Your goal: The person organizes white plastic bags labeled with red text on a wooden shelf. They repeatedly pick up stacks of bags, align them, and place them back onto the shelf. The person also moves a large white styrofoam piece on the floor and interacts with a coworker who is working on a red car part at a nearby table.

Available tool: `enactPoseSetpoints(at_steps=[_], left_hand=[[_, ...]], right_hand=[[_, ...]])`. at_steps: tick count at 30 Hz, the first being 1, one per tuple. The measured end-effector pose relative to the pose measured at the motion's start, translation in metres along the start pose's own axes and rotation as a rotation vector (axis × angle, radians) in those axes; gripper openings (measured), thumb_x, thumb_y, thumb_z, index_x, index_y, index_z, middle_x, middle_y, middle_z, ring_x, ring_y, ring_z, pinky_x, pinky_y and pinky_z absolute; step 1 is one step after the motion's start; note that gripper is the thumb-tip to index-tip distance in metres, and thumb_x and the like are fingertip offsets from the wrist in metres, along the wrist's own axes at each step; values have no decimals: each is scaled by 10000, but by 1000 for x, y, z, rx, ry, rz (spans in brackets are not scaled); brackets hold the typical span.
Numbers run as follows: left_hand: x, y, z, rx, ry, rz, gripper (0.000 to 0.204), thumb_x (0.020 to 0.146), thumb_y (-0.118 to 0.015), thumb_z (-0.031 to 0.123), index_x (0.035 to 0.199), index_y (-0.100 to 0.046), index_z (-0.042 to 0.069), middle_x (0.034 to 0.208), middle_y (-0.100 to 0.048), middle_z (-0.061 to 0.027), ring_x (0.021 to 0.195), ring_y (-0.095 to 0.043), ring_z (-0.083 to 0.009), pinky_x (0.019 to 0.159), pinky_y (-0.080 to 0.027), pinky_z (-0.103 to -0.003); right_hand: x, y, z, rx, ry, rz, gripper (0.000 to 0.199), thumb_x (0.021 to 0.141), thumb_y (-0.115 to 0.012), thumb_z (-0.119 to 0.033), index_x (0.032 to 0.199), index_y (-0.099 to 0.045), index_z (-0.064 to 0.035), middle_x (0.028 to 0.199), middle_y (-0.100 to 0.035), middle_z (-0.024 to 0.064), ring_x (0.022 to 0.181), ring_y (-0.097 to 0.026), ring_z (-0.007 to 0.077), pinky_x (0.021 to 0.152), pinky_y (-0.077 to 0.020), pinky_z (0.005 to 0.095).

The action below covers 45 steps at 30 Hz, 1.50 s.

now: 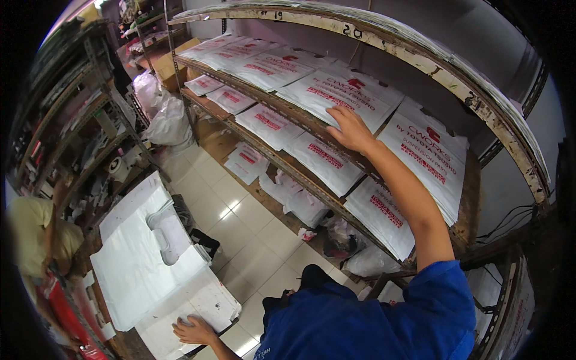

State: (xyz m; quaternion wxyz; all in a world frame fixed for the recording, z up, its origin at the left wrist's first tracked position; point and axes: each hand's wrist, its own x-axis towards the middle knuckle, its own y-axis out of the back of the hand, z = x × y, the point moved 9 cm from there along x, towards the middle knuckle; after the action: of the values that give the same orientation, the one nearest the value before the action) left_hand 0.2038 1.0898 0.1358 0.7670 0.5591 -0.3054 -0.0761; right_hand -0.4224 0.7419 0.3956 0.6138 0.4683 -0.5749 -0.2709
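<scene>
My right hand (353, 128) reaches out to the shelf rack, fingers spread over the front edge of a stack of white plastic bags (336, 93) with red print. Whether the fingertips press on the top bag is hard to tell. Beside it on the same shelf lies another stack of printed bags (423, 156). My left hand (195, 330) rests open, palm down, near the edge of a white board (207, 294) on the low table. Further along that table lies a pile of plain white plastic sheets (129, 264), with a cut-out shape (165, 237) near its side.
The metal rack (270, 99) carries more printed bags on a lower shelf (324, 159), and its upper shelf edge (384, 24) curves overhead. Crumpled plastic (294, 195) lies beneath. Tiled floor (246, 234) separates rack and table. A person in a pale yellow shirt (36, 234) is at the far left.
</scene>
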Motion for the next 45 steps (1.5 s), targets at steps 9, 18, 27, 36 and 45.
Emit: enactPoseSetpoints(at_steps=[9, 18, 27, 36, 45], left_hand=[[-2, -6, -5, 29, -21, 32, 370, 873, -505, 304, 1165, -572, 87, 1337, -474, -151, 1259, -403, -306, 1038, -278, -486], [-2, 18, 16, 42, 1, 12, 363, 880, -481, 299, 1143, -574, 67, 1300, -495, -166, 1206, -445, -326, 989, -321, -483], [-2, 4, 5, -12, -20, 57, 350, 878, -490, 264, 1132, -573, 38, 1281, -499, -200, 1201, -442, -352, 993, -325, -471], [-3, 7, 8, -27, 9, 51, 342, 883, -491, 257, 1125, -577, 31, 1316, -477, -197, 1227, -419, -356, 1016, -309, -469], [-2, 14, 22, -77, 3, 64, 314, 870, -512, 213, 1102, -585, 14, 1277, -500, -191, 1189, -439, -353, 998, -323, -453]], right_hand=[[39, -80, 84, -141, -204, -561, 741, 893, -276, -642, 1474, -198, -189, 1539, -102, 131, 1419, -51, 334, 1108, -59, 588], [40, -84, 84, -108, -220, -576, 752, 900, -265, -641, 1473, -195, -158, 1539, -99, 132, 1418, -77, 325, 1111, -70, 577], [104, -101, 110, -66, -150, -387, 734, 909, -276, -621, 1471, -210, -155, 1538, -104, 136, 1416, -80, 335, 1126, -54, 534], [89, -117, 108, -154, -187, -527, 704, 893, -223, -664, 1479, -175, -277, 1544, -61, 141, 1410, -22, 391, 1124, 7, 515], [143, -117, 113, 188, 46, -319, 645, 927, -267, -589, 1420, -359, -183, 1516, -205, 137, 1397, -138, 371, 1128, -103, 504]])
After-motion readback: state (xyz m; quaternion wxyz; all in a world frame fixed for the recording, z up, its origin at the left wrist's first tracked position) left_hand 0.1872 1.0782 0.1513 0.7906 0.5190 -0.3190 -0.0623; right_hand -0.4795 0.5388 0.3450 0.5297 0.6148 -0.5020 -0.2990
